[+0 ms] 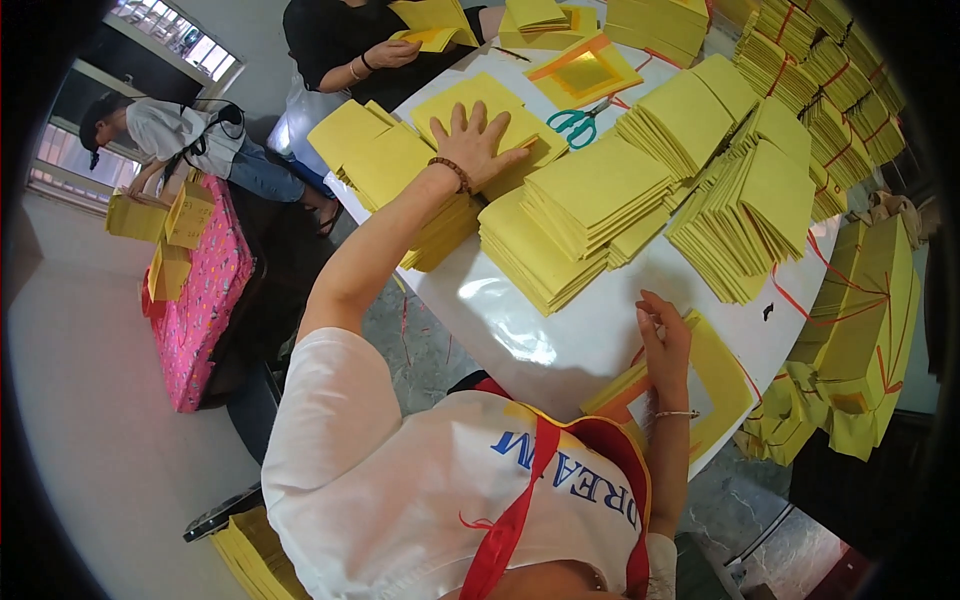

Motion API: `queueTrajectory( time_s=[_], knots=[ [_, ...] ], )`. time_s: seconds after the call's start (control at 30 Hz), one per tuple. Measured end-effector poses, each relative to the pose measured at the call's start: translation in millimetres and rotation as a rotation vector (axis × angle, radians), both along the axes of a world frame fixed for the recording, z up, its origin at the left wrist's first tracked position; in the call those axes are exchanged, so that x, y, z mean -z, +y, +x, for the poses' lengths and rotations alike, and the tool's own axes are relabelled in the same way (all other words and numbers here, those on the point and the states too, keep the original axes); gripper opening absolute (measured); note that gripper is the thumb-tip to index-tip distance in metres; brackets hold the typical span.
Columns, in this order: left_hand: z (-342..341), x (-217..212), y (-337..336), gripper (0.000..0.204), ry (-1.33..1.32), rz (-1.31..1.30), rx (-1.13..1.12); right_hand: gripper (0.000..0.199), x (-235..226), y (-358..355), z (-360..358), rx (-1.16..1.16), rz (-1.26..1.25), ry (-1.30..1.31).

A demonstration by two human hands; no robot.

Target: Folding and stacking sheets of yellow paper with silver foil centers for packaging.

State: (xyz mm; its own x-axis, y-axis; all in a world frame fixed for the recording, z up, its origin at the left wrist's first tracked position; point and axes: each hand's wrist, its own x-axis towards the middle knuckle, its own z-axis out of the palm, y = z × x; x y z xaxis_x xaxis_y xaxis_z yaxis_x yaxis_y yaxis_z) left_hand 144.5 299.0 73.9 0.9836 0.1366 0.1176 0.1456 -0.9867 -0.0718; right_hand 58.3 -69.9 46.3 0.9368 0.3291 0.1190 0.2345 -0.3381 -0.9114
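Note:
My left hand [474, 150] lies flat with its fingers spread on a stack of folded yellow paper [395, 160] at the table's left side. It wears a beaded bracelet. My right hand [665, 340] is over the near right part of the table, its fingers loosely curled with nothing visible in them. Below its wrist lies a yellow sheet with an orange and white middle [722, 380], partly hidden by my forearm. Between my hands sit more yellow paper stacks [590, 200], fanned and overlapping. Teal-handled scissors [577, 126] rest beyond my left hand, near a yellow and orange sheet [583, 72].
A white-covered table [500, 335] bears the stacks. Red-tied yellow bundles [858, 310] are piled at the right. Across the table a person in black [345, 45] holds yellow paper. Another person [190, 140] stands at a pink-covered table [205, 300] at the left.

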Motion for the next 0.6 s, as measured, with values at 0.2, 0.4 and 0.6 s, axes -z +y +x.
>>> queueTrajectory(
  time_s=[0.2,0.4,0.6],
  knots=[
    [0.8,12.6,8.0,0.083,0.152,-0.055,-0.063,0.026,3.9,-2.6,1.0,-0.014,0.003,-0.021],
    [1.8,13.2,0.9,0.08,0.153,0.003,-0.082,0.026,4.7,-2.9,0.4,-0.022,0.005,0.001],
    [1.4,3.7,2.4,0.078,0.116,-0.024,-0.035,0.026,14.6,-2.4,1.7,-0.027,0.043,0.013]
  ],
)
